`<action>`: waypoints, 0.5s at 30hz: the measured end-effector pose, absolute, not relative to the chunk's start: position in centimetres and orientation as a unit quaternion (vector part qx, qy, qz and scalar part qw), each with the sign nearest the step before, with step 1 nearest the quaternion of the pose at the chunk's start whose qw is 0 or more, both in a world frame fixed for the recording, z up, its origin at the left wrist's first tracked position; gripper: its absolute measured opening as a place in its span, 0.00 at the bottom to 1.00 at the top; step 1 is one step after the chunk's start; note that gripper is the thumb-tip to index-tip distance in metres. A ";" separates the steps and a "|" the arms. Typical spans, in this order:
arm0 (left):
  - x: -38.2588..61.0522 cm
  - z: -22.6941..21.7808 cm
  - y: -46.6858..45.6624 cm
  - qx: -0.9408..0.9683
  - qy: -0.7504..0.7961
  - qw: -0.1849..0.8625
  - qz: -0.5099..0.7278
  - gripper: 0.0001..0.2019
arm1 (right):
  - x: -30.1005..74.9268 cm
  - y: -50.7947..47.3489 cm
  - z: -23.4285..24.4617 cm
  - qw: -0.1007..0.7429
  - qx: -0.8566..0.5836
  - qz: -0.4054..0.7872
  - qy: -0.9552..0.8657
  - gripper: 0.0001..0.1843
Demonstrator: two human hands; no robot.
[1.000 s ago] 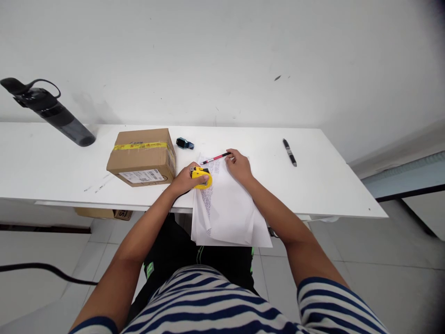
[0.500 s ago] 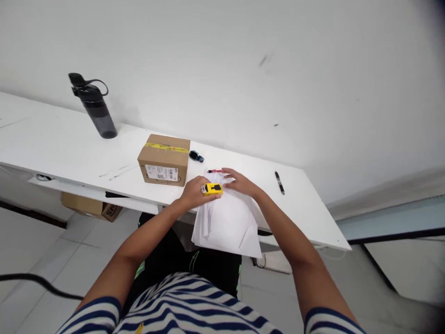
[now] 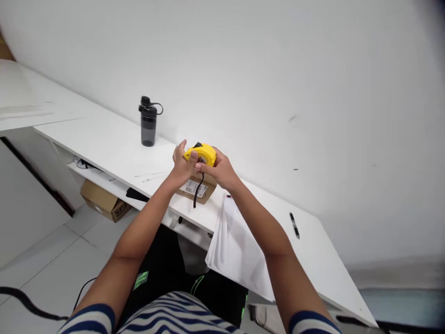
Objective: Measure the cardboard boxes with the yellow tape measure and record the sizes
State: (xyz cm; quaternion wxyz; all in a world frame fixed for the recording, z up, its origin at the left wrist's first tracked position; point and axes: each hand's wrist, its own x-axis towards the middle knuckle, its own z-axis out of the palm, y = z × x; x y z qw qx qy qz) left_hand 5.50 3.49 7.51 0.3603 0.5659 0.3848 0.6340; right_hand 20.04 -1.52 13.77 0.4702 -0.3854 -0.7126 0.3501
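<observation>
With our left hand and right hand we grasp the yellow tape measure from both sides, the fingers of each closed on its body. We hold it above the counter, in front of the cardboard box, its black strap hanging down. White papers overhang the counter's edge near our right forearm, and a dark bottle stands upright beyond our left hand.

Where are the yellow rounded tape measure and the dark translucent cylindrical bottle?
Yellow rounded tape measure (image 3: 207, 152): head view, on its casing.
Dark translucent cylindrical bottle (image 3: 148, 124): head view, on its body.
</observation>
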 end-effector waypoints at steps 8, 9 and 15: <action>2.5 1.8 4.6 0.528 0.446 0.487 0.534 0.44 | 20.3 5.6 11.9 0.410 -0.473 0.397 -0.672 0.27; 2.8 1.3 4.3 0.512 0.420 0.528 0.532 0.43 | 20.3 5.8 11.8 0.384 -0.471 0.406 -0.683 0.26; 3.3 1.2 3.7 0.487 0.371 0.569 0.549 0.40 | 19.8 6.2 12.1 0.294 -0.458 0.289 -0.788 0.33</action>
